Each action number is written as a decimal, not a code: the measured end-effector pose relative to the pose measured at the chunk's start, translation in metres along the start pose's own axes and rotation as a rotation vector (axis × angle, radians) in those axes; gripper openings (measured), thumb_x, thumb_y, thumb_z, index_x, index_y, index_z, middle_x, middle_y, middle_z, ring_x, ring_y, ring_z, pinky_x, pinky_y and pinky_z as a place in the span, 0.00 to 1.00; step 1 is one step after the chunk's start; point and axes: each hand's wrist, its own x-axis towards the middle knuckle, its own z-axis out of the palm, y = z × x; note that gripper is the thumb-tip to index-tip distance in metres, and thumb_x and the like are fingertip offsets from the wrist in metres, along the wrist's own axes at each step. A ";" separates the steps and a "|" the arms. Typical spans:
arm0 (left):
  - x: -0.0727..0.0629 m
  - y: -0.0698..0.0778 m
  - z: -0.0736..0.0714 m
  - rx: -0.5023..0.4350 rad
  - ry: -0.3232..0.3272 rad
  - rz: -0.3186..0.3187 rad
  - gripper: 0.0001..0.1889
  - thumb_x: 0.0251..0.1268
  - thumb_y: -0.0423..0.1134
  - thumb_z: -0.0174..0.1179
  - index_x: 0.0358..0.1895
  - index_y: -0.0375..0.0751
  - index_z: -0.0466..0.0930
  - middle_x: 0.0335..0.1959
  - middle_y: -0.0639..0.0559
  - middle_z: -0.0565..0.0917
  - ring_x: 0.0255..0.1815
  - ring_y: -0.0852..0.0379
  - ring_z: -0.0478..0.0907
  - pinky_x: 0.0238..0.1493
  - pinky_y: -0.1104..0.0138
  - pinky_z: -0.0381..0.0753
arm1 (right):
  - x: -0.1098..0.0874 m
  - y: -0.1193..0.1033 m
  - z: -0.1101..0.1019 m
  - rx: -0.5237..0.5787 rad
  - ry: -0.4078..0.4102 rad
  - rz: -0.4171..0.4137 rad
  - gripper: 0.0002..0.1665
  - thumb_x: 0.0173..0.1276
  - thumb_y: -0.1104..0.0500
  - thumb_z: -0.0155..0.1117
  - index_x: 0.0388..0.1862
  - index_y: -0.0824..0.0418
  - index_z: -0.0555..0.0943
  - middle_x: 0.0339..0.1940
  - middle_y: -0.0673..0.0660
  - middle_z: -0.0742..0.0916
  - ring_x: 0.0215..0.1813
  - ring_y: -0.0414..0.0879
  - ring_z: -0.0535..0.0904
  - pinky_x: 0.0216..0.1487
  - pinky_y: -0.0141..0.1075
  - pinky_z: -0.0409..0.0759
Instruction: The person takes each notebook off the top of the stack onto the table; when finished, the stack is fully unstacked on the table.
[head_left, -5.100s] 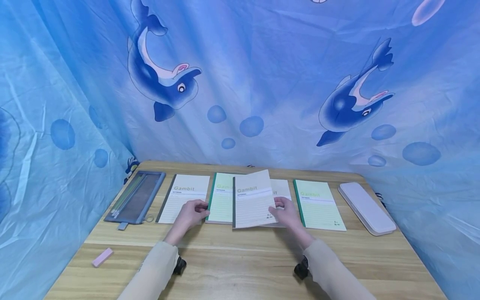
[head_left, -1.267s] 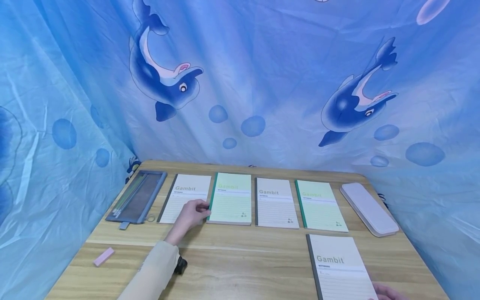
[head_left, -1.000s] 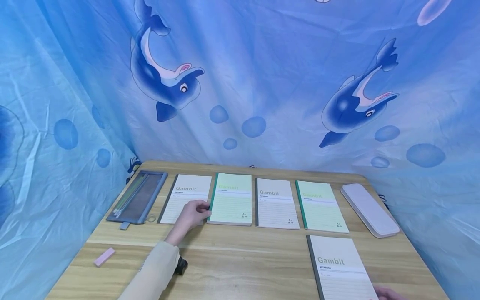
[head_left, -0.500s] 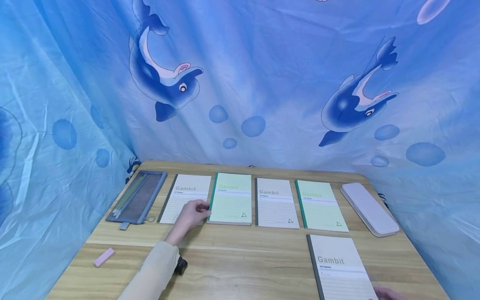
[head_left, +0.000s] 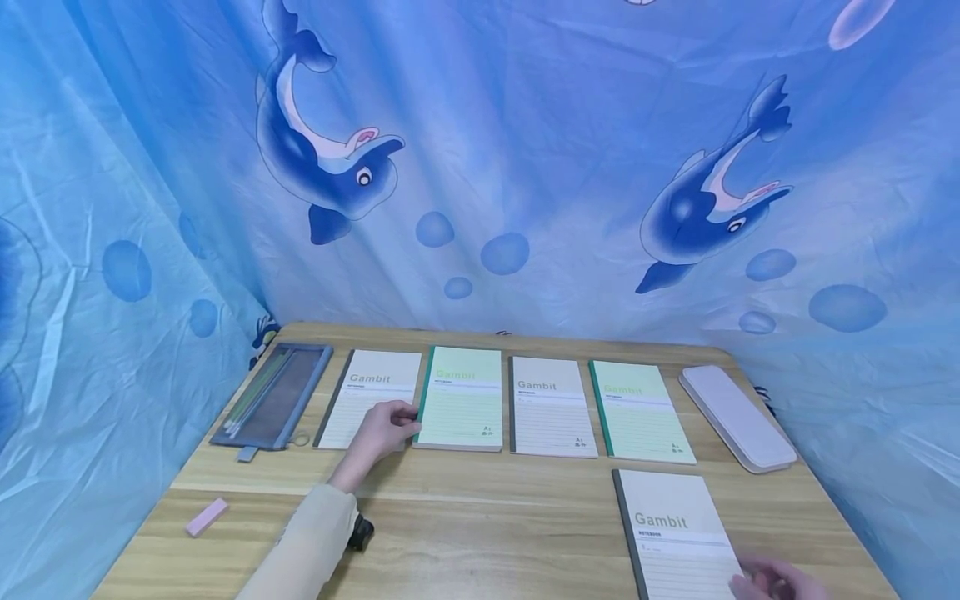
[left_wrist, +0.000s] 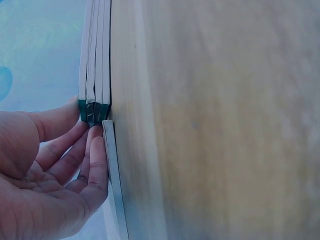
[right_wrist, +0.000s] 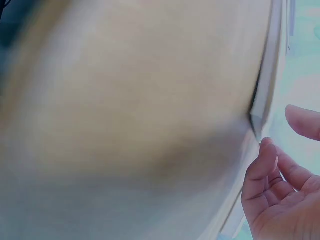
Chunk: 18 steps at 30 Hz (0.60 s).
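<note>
My left hand rests over the lower right of a white "Gambit" notebook. Its fingertips touch the dark green spine of a stack of pale green notebooks. In the left wrist view, the thumb of the left hand meets the top of that spine, and loosely bent fingers lie against its side. At the front right lies another white notebook, its lower end cut off by the frame. My right hand is beside its right edge; in the right wrist view, thumb and fingers stand apart.
The back row continues with a white notebook and a pale green one. A pale lilac case lies at the right, a mesh pencil pouch at the left. A pink eraser lies near the wooden table's left edge.
A white notebook moved from the back row to the front right with my right hand. Since half a second ago, that hand has shifted its grip and its thumb has come off. Left hand unmoved.
</note>
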 end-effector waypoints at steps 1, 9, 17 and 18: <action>0.000 0.000 0.000 0.001 0.000 0.004 0.15 0.62 0.31 0.67 0.51 0.31 0.83 0.38 0.48 0.86 0.41 0.52 0.82 0.48 0.54 0.79 | -0.001 -0.006 -0.002 -0.021 0.004 -0.019 0.48 0.58 0.35 0.72 0.60 0.73 0.77 0.32 0.51 0.81 0.33 0.44 0.75 0.29 0.34 0.73; -0.001 0.001 -0.001 -0.003 0.002 0.013 0.15 0.62 0.31 0.67 0.51 0.31 0.83 0.38 0.47 0.86 0.42 0.51 0.82 0.49 0.53 0.79 | -0.008 -0.061 -0.010 -0.122 0.024 -0.156 0.40 0.64 0.39 0.69 0.58 0.71 0.79 0.35 0.49 0.81 0.35 0.42 0.75 0.31 0.32 0.72; 0.000 -0.001 0.000 -0.006 -0.004 0.004 0.15 0.62 0.32 0.67 0.51 0.31 0.83 0.37 0.48 0.85 0.41 0.52 0.82 0.47 0.55 0.80 | -0.006 -0.101 0.004 -0.102 0.077 -0.320 0.29 0.66 0.48 0.71 0.57 0.67 0.81 0.33 0.51 0.80 0.30 0.41 0.73 0.30 0.32 0.69; 0.000 -0.001 0.000 -0.006 -0.006 0.000 0.15 0.62 0.32 0.67 0.51 0.31 0.83 0.37 0.49 0.85 0.41 0.52 0.81 0.47 0.55 0.80 | -0.005 -0.106 0.006 -0.089 0.079 -0.336 0.29 0.65 0.49 0.72 0.56 0.67 0.81 0.33 0.51 0.80 0.29 0.41 0.73 0.30 0.32 0.69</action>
